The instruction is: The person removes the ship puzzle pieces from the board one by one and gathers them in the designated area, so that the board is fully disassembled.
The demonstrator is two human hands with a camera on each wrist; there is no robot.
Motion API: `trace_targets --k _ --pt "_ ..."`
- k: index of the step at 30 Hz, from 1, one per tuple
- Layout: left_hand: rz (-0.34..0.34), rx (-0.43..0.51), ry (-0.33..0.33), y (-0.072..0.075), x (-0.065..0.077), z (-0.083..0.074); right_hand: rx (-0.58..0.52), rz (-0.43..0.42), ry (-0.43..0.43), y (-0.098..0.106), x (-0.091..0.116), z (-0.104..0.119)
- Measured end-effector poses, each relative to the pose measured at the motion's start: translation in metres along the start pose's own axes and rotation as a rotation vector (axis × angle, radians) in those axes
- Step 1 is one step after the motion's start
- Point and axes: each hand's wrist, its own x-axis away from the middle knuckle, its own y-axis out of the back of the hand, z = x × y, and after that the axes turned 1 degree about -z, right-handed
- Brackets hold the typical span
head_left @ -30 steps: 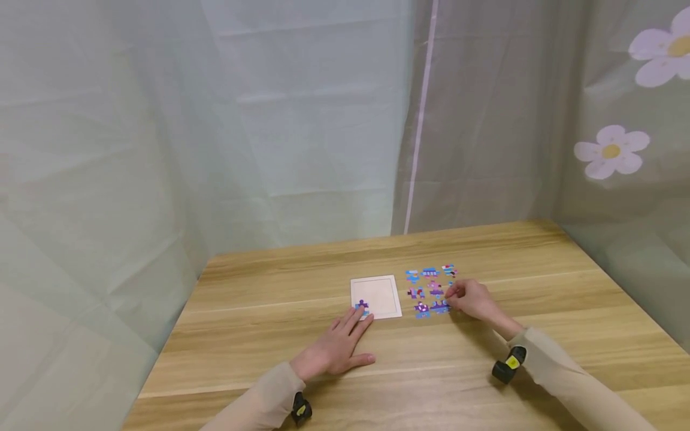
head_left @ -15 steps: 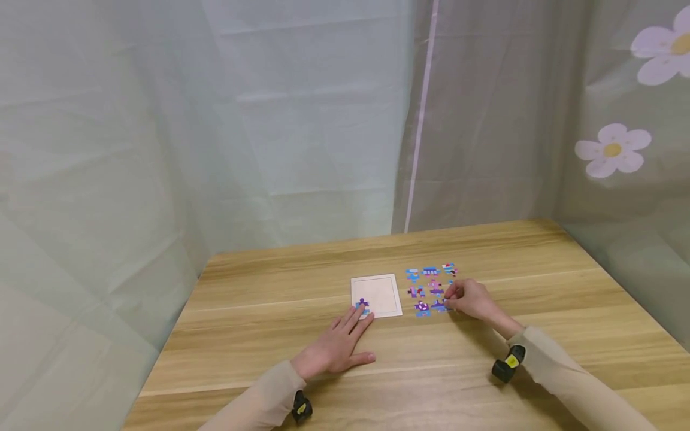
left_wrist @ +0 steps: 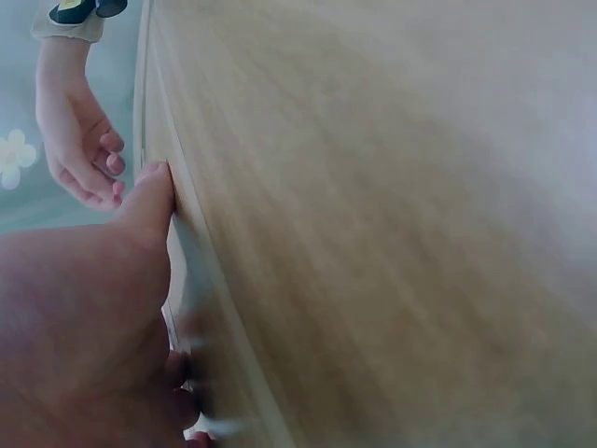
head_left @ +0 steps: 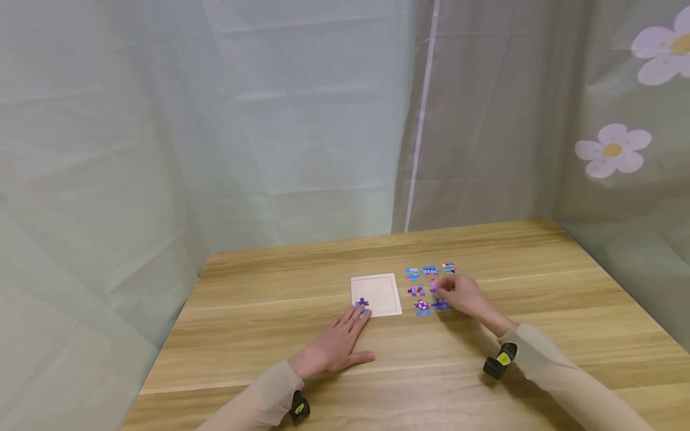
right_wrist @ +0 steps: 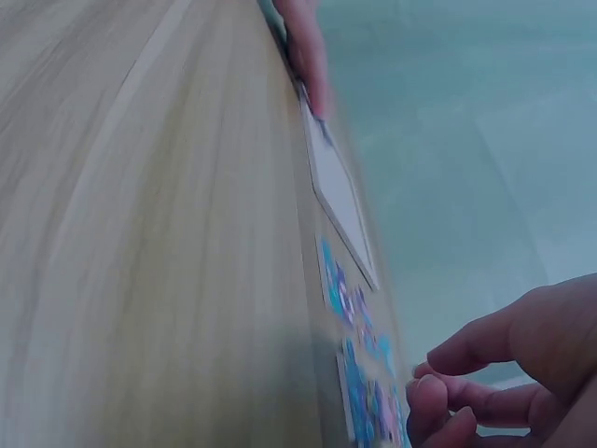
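Note:
My left hand (head_left: 336, 344) lies flat with straight fingers, its fingertips on the near-left corner of a white puzzle board (head_left: 380, 293). They touch or sit beside a purple and blue jigsaw piece (head_left: 362, 303) there. My right hand (head_left: 463, 294) hovers over the right part of a group of loose jigsaw pieces, hiding some of them. In the right wrist view its fingers (right_wrist: 466, 350) are loosely bent above the pieces (right_wrist: 368, 401), and no piece shows between them. Below the fingertips lies a purple-blue piece (head_left: 442, 306).
Several other pieces lie in rough rows right of the board, among them a purple spotted piece (head_left: 421, 306), a pink and red piece (head_left: 416, 291) and a blue piece (head_left: 430, 270). They rest on a wooden table (head_left: 259, 323); pale curtains (head_left: 302, 149) hang behind.
My right hand has moved left and slightly away from me, off the near-right piece and over the middle row. The left hand has barely shifted, its fingertips drawing back slightly.

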Motion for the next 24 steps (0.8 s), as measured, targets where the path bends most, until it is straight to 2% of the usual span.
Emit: trace_targets --k 7,16,20,24 --pt "0.017 -0.007 0.011 0.000 0.000 -0.001 -0.021 0.003 0.108 -0.015 -0.006 0.009" --pt "0.004 0.005 0.005 0.000 0.000 0.000 -0.021 0.026 0.139 -0.034 -0.014 0.025" --pt "-0.007 0.027 0.007 0.000 0.002 -0.001 -0.041 0.064 0.161 -0.043 -0.017 0.027" --pt "-0.013 0.039 0.021 0.000 0.003 -0.004 -0.071 0.108 0.240 -0.050 -0.019 0.030"
